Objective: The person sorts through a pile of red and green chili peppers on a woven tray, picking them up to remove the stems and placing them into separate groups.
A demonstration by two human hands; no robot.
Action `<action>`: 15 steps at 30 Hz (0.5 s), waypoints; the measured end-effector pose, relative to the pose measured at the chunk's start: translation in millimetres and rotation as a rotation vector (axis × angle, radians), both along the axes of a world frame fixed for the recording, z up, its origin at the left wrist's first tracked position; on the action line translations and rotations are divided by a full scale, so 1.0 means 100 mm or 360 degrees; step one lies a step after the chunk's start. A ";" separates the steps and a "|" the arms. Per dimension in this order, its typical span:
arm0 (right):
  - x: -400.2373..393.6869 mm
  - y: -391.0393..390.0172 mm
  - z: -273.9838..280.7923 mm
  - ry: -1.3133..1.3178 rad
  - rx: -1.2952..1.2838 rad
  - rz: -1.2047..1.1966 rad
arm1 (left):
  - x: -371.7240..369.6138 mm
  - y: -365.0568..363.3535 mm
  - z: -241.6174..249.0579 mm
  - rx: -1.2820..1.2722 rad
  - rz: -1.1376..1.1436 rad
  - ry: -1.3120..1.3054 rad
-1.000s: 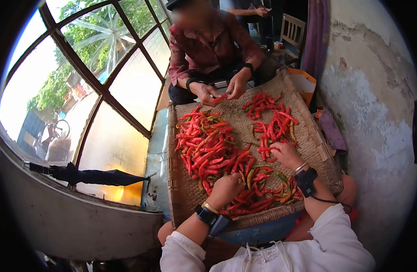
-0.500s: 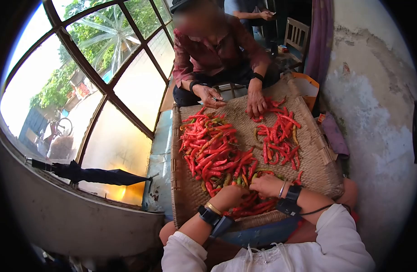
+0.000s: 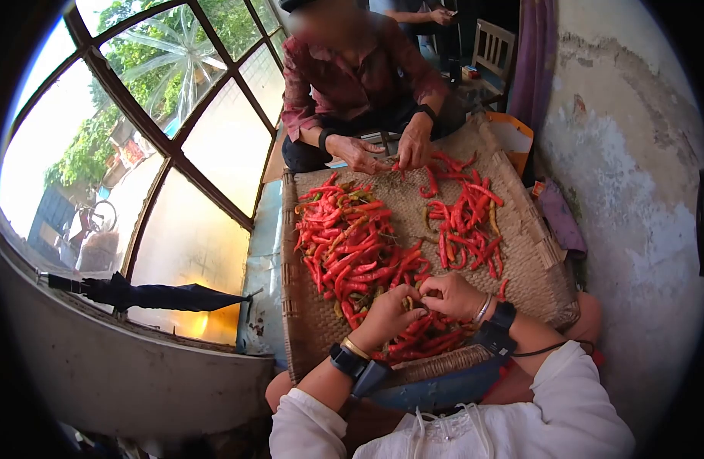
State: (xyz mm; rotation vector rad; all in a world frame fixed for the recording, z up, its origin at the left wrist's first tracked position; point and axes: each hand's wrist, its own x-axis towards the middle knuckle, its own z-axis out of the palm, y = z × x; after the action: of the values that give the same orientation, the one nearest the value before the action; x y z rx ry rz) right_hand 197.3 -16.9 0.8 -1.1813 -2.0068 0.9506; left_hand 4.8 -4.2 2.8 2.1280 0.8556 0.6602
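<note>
My left hand (image 3: pixel 388 315) is closed, thumb and fingers pinched together, over the near edge of a woven tray (image 3: pixel 531 264). Just to its right, my right hand (image 3: pixel 453 297) is also pinched, its fingertips almost meeting the left ones. Whatever lies between the fingertips is too small or hidden to make out. Below both hands is a heap of red chili peppers (image 3: pixel 428 343). A larger heap of red chilies (image 3: pixel 344 245), with some greenish and brown ones, fills the tray's left side. A smaller group of chilies (image 3: pixel 468 218) lies to the right.
Across the tray sits a person in a dark red shirt (image 3: pixel 359 76), both hands (image 3: pixel 394 153) at some chilies. A folded umbrella (image 3: pixel 168 297) leans along the window ledge at left. A plastered wall (image 3: pixel 627 191) stands at right. Behind are a wooden chair (image 3: pixel 493 57) and another person's arm (image 3: pixel 421 15).
My hands have lifted slightly from the chilies, and their fingertips have come closer together. The other person's right-side hand has moved from the tray to meet their other hand, with red chili between them.
</note>
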 end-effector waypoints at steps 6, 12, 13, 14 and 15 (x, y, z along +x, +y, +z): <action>0.12 0.13 -0.02 0.0708 -0.0903 0.0003 | 0.01 -0.02 -0.13 -0.0754 0.0051 -0.0162; 0.57 0.40 -0.11 0.1511 -0.0628 -0.0947 | -0.02 -0.05 -0.04 -0.0097 -0.0252 0.0357; 0.61 0.42 -0.09 0.1607 -0.0564 -0.1215 | -0.03 -0.05 -0.04 -0.0101 -0.0252 0.0463; 0.66 0.39 -0.07 0.1474 -0.0522 -0.1353 | -0.04 -0.05 -0.04 -0.0105 -0.0284 0.0456; 0.67 0.38 -0.07 0.1351 -0.0527 -0.1409 | -0.05 -0.05 -0.05 -0.0039 -0.0357 0.0539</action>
State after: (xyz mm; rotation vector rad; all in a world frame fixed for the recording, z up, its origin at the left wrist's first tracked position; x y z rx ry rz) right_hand 264.1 20.8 -5.7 -1.3258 -0.5694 1.0460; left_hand -0.3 -9.5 -2.1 2.3063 0.7775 0.1755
